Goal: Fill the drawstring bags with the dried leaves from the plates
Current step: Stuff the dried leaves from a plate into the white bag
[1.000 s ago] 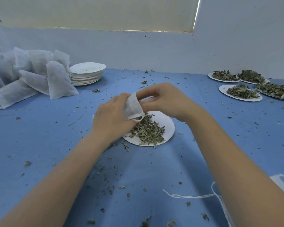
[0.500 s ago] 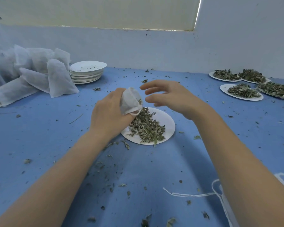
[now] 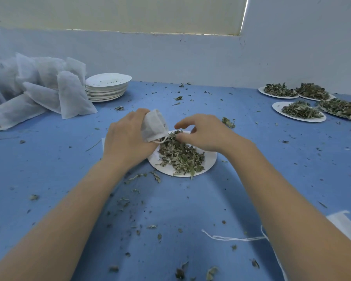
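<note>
My left hand (image 3: 128, 140) grips a small white drawstring bag (image 3: 153, 125), its mouth tilted down over the far left edge of a white plate (image 3: 210, 160). A heap of dried leaves (image 3: 180, 156) lies on that plate. My right hand (image 3: 203, 132) hovers over the heap's far side, its fingertips pinching a few leaves right at the bag's mouth. The bag's lower part is hidden in my left palm.
Filled white bags (image 3: 39, 88) are piled at the far left beside a stack of empty plates (image 3: 107, 86). Several plates of leaves (image 3: 300, 111) sit at the far right. Empty bags with loose strings (image 3: 231, 238) lie near my right forearm. Leaf crumbs litter the blue table (image 3: 49, 159).
My right hand let go of the bag's mouth, lifted away, then came down onto the leaf heap and pinched leaves. My left hand kept the bag and tilted it toward the plate.
</note>
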A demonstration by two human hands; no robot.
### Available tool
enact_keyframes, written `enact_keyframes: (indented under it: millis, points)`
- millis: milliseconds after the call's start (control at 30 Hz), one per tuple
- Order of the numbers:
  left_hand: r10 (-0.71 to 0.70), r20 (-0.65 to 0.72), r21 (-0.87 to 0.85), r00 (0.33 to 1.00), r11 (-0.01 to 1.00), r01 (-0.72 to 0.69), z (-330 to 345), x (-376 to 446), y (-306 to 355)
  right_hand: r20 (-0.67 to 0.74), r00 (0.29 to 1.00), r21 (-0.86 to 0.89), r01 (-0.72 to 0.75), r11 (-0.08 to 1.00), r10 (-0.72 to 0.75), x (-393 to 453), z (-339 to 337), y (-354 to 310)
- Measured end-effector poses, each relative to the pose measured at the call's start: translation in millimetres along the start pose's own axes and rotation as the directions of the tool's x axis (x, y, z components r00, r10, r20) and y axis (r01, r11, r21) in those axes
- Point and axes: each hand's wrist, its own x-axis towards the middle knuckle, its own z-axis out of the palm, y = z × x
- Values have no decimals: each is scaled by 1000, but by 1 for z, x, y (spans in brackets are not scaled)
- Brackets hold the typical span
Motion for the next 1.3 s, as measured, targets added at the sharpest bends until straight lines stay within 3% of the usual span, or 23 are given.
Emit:
enact_keyframes:
  millis: [67,133,233,533,733,933,1133,1300]
  points:
    - [-12,7,-4,1000,1000,12,1,-1,-1,110,994,-76,-14,997,23,1,7,0]
    - [-12,5,-6,1000,1000,12,1,0,-1,123,992,-131,0,991,16,2,14,-1]
    - [-7,15,3,1000,1000,7,2,-1,-2,51,999,-149,27,989,-19,2,17,0]
    - [-20,14,2,1000,1000,20,3,-2,-6,-187,982,25,38,999,-33,1,-10,10]
    - [-37,45,37,998,999,35,5,-2,-5,-245,964,73,126,989,-105,0,-17,9]
    - [-15,68,32,998,999,13,6,-3,-6,-165,980,334,159,929,-108,-2,-16,3]
    - [43,58,-111,997,993,-36,7,-5,-2,-78,989,339,144,930,-124,-8,-13,-4]
    - [111,51,-134,992,986,-103,7,-4,0,-110,985,228,155,961,-133,-7,-10,-14]
